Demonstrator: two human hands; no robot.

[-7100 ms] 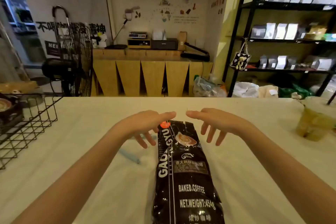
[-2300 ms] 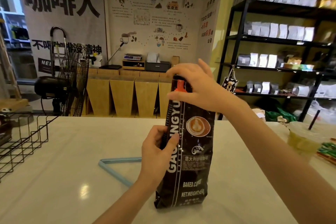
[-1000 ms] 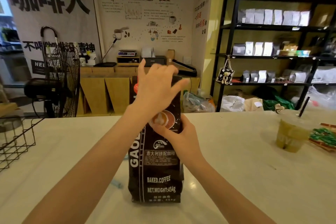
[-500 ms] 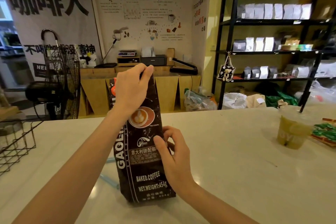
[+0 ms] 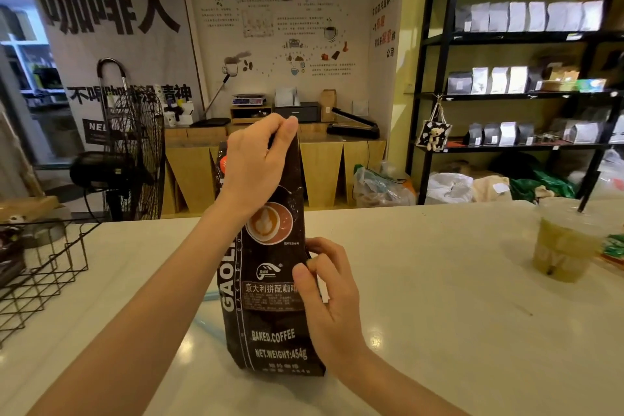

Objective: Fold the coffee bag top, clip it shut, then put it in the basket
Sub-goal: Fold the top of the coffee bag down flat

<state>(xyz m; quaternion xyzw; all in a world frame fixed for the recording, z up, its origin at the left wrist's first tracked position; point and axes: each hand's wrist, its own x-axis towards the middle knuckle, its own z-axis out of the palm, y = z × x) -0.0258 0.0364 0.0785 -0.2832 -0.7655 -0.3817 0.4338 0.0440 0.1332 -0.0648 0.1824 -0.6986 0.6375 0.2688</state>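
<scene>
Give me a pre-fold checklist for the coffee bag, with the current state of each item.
1. Coffee bag upright on the counter: ok.
2. Left hand pinching the bag top: ok.
3. Right hand steadying the bag's right edge: ok.
4. Top already folded: not ok, still upright.
5. Blue clip within reach: cannot tell, only a sliver shows behind the bag.
6. Wire basket on the counter at left: ok.

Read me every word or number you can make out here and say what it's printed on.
Black foil coffee bag, side: "GAOL", the rest hidden by the left hand.
Bag front: "BAKED.COFFEE".
Bag front: "NET.WEIGHT:454g".
Bag label: "意大利拼配咖", then the right hand covers it.
White wall banner: "咖啡人".
Illustrated wall poster: small print too blurred.
</scene>
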